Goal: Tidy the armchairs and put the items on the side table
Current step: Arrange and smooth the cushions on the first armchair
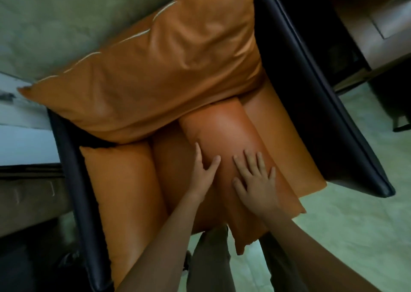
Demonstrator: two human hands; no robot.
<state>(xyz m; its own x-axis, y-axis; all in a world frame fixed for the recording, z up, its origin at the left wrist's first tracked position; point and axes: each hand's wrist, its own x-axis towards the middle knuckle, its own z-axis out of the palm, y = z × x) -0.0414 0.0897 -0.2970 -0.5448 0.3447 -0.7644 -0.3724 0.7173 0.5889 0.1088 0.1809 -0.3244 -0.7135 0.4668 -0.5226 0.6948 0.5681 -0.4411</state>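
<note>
Resting on the long orange cushion in the armchair, left hand and right hand spread their fingers; tidying seems midway, this cushion lying askew

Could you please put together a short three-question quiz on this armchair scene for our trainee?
1. True or false: the left hand and the right hand both touch the long orange cushion, fingers straight.
2. What colour is the armchair's frame? A) white B) dark C) orange
3. Fill in: the large back cushion covers the long orange cushion's ___ end (near/far).
Key: 1 true; 2 B; 3 far.
</note>
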